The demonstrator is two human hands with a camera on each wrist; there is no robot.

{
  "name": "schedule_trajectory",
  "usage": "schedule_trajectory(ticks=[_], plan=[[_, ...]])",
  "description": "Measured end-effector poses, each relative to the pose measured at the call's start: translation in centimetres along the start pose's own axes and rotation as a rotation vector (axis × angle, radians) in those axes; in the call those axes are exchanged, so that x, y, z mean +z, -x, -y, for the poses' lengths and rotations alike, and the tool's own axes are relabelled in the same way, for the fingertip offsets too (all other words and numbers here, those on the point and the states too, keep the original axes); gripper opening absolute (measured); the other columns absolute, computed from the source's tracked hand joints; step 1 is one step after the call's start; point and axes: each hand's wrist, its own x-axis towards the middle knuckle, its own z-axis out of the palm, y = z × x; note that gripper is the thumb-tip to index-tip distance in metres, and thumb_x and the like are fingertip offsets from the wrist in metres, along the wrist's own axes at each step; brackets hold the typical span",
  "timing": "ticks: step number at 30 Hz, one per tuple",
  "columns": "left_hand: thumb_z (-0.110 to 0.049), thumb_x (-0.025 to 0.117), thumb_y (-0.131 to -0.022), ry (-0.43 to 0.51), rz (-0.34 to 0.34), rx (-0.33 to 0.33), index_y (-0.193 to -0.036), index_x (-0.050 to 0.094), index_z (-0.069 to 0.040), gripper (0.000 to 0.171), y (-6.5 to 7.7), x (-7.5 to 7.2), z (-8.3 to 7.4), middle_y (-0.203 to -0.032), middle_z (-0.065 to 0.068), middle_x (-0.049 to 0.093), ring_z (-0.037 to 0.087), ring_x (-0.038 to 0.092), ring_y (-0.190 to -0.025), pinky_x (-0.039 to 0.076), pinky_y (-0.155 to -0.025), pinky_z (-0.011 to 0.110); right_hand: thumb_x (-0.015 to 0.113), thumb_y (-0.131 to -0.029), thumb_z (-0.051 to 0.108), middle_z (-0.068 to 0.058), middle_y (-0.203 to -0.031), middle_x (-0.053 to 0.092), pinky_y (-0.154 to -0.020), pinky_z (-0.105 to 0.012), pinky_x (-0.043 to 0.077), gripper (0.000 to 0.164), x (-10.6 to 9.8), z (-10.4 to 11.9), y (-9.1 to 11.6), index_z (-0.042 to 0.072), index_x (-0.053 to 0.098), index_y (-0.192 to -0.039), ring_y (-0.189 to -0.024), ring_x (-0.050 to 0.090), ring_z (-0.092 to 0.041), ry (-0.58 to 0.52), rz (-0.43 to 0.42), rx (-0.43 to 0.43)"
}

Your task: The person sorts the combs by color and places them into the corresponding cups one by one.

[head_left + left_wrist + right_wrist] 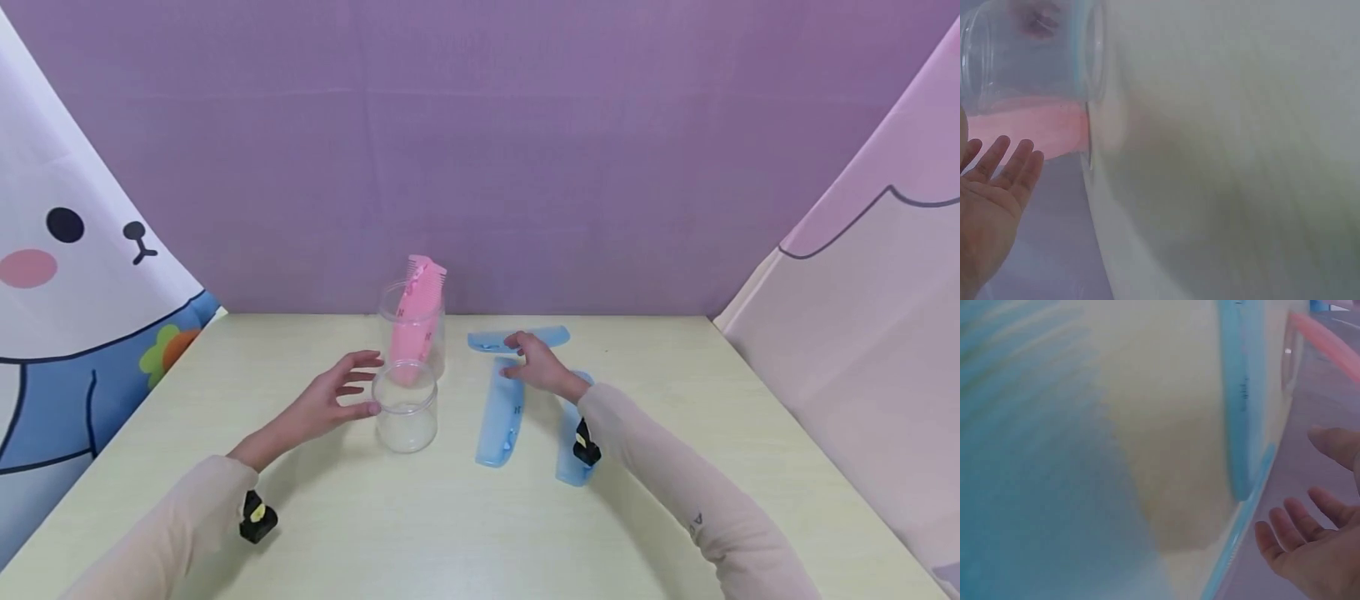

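Observation:
My left hand [322, 407] is beside a short clear plastic cup [407, 429], fingers spread and fingertips close to its left wall; whether they touch it I cannot tell. Behind it stands another clear cup [387, 333] with a pink comb [422, 304] upright and leaning inside. Over on the right, my right hand [542, 367] hovers above blue combs, its fingers apart in the right wrist view and nothing between them. One blue comb [553, 336] lies crosswise at the back, another [495, 425] lengthwise in the middle. The third blue comb [572, 467] is partly hidden under my right forearm.
The pale wooden table [420, 533] ends at a purple cloth backdrop [570, 167]. Printed cloths hang at both sides, a cartoon animal [90, 275] on the left one. A black wrist camera [257, 518] is strapped at my left sleeve, another [586, 446] at my right.

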Motion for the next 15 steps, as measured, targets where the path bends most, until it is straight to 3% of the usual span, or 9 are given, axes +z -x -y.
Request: schedule_trajectory(ticks=[6, 15], plan=[[-0.018, 0.077, -0.073, 0.027, 0.033, -0.012, -0.136, 0.031, -0.002, 0.080, 0.1, 0.8, 0.3, -0.137, 0.024, 0.038, 0.044, 0.048, -0.116, 0.044, -0.093, 0.056, 0.073, -0.078, 0.017, -0.018, -0.127, 0.048, -0.096, -0.041, 0.045, 0.058, 0.9, -0.5, -0.2, 0.000, 0.045, -0.126, -0.114, 0.048, -0.031, 0.087, 0.038, 0.070], [-0.022, 0.080, -0.069, 0.014, 0.044, -0.058, -0.136, 0.031, -0.006, 0.084, 0.1, 1.5, 0.6, -0.137, 0.022, 0.038, 0.043, 0.050, -0.113, 0.047, -0.092, 0.053, 0.075, -0.076, 0.022, -0.016, -0.130, 0.048, -0.104, -0.042, 0.039, 0.065, 1.5, -0.6, -0.2, 0.001, 0.043, -0.129, -0.122, 0.043, -0.031, 0.161, 0.081, 0.069]])
